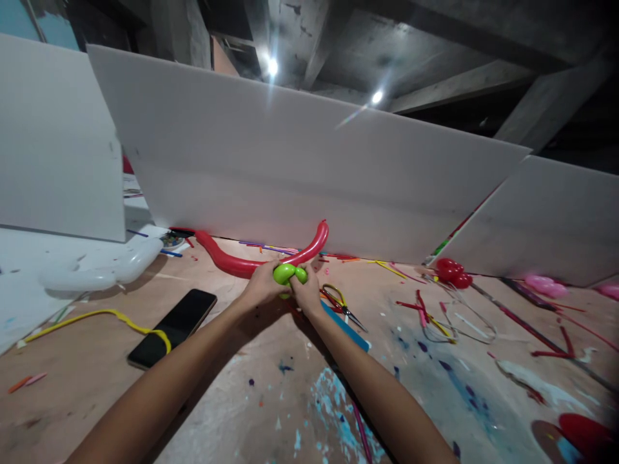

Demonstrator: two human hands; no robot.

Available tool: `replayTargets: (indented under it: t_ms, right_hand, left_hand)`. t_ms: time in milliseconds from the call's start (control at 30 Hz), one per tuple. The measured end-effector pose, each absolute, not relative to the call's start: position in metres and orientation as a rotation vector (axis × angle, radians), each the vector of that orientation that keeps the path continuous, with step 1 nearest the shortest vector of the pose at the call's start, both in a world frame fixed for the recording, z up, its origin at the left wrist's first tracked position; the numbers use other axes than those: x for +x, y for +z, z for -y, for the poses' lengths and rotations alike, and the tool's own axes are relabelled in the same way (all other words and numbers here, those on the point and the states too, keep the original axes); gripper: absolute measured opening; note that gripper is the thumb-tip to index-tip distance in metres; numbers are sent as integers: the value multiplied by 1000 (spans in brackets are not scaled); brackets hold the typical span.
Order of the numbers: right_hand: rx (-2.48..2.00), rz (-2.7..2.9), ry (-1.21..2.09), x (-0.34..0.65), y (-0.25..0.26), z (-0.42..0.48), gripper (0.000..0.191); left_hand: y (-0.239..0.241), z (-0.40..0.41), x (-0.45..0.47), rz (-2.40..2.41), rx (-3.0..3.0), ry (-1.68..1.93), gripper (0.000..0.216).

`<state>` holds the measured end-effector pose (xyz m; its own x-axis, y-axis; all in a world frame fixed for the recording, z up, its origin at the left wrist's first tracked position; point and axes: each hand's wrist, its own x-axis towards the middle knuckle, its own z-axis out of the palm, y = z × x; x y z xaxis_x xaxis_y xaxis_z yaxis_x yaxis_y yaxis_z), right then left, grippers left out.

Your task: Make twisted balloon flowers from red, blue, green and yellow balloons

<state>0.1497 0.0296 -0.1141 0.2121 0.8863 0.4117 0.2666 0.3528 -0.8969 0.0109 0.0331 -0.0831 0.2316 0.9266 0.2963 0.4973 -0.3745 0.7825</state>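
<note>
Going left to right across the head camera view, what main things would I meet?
White balloon, black phone, green balloon, tool with red and yellow handles, red balloon cluster, pink balloons.

Looks like a craft workshop, this | overhead, bare grey concrete beams (464, 89) | ahead, tall white flat panels (309, 161) | below, a paint-spattered tan worktop (232, 393) | there, yellow-handled metal scissors (345, 310), a long red balloon (235, 265)!
</note>
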Motion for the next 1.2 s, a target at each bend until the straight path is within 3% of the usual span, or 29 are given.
replayTargets:
  t_ms: [333, 467, 767, 933, 1100, 1200]
  right_hand:
    - [-1233, 1234, 542, 150, -111, -24, 19]
    - [-1173, 1260, 580, 150, -110, -24, 24]
    - [-948, 1396, 758, 167, -92, -27, 29]
    - [-786, 1429, 1146, 178, -87, -25, 34]
    - [-961, 1393, 922, 174, -84, -25, 33]
    - [-935, 1329, 1003, 172, -84, -24, 36]
  left_hand:
    - [-80, -20, 18, -1338, 2045, 1174, 34]
    - [-82, -17, 22, -1384, 2066, 1189, 41]
    - [-81, -12, 28, -1195, 1985, 1346, 40]
    - [-82, -19, 25, -1141, 1881, 1403, 39]
    - [-83, -28, 18, -992, 1898, 1320, 55]
    - [-86, -30, 19, -903, 1888, 1332, 62]
